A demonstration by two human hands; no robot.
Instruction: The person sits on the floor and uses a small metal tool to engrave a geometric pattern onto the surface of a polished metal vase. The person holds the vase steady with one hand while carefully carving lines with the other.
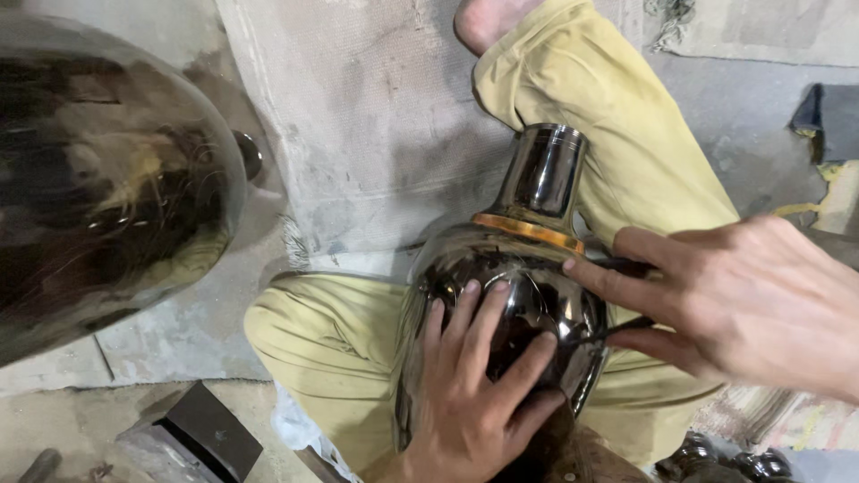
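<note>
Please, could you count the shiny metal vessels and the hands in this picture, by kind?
Shiny metal vases: 2, namely the vase on the lap and the large vase at the left
Hands: 2, namely the left hand and the right hand
Total: 4

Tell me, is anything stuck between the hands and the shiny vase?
Nothing visible. The left hand lies flat on the dark shiny metal vase, fingers spread on its belly. The right hand pinches a thin dark tool whose tip touches the vase's side, so only that tool sits between them.
</note>
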